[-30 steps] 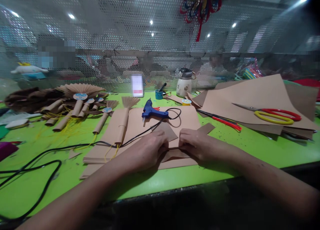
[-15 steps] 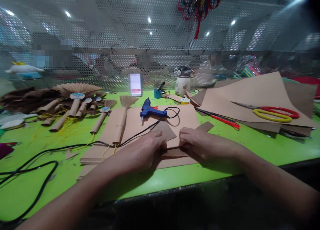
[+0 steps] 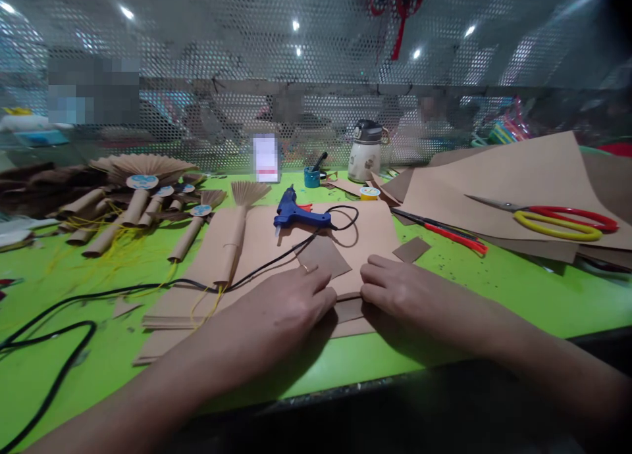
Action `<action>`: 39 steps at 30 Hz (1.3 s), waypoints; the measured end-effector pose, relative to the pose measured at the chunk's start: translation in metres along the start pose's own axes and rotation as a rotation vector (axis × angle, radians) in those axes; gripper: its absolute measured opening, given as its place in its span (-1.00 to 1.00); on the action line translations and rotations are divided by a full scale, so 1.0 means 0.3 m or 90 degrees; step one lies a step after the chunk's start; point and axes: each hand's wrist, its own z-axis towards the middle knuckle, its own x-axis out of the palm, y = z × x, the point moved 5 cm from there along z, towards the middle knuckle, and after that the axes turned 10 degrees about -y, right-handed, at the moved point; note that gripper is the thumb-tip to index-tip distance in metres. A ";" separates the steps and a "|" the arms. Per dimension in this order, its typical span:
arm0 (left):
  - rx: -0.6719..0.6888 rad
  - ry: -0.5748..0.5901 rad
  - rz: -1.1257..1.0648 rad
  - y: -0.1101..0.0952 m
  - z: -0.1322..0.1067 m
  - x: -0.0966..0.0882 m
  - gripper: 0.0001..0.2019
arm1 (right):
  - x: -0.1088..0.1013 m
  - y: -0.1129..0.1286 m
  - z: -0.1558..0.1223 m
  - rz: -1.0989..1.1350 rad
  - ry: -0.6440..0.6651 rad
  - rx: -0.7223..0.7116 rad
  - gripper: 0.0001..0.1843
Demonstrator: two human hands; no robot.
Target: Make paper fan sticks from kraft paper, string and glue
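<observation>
Both hands rest on a stack of brown kraft paper sheets [image 3: 368,233] at the near edge of the green table [image 3: 518,289]. My left hand [image 3: 284,312] and my right hand [image 3: 402,293] face each other, fingertips pinching a fold at the near edge of the top sheet. A small brown paper piece [image 3: 323,256] lies just beyond my left fingers. A blue glue gun [image 3: 296,215] rests on the stack farther back, and its black cord [image 3: 162,286] runs off to the left.
Finished paper fans with rolled handles [image 3: 133,204] lie at the left. Large brown sheets [image 3: 498,187] with red and yellow scissors [image 3: 557,220] are at the right; a red-handled tool [image 3: 444,233] lies beside them. A white bottle [image 3: 365,152] and blue pot [image 3: 312,176] stand before a perforated screen.
The view has shifted slightly. Both hands have drawn a little nearer along the paper edge, still pressing the fold.
</observation>
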 end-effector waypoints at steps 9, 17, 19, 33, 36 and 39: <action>-0.103 -0.020 -0.078 0.043 0.031 0.018 -0.70 | 0.029 0.009 0.003 -0.133 0.001 -0.046 -0.86; -0.329 0.053 -0.379 0.107 0.015 0.049 -0.55 | -0.014 0.036 0.015 -0.145 -0.164 -0.097 -0.80; -0.327 0.084 -0.456 0.093 0.012 0.055 -0.54 | -0.020 0.042 0.017 -0.158 -0.198 -0.108 -0.79; -0.315 0.060 -0.411 0.108 0.007 0.066 -0.54 | -0.068 -0.060 0.032 0.323 -0.238 0.175 -0.71; -0.278 0.034 -0.393 0.095 0.015 0.058 -0.61 | -0.027 -0.072 0.030 0.456 -0.127 0.296 -0.77; -0.254 0.024 -0.361 0.079 0.021 0.046 -0.69 | 0.016 -0.071 0.027 0.529 -0.057 0.377 -0.73</action>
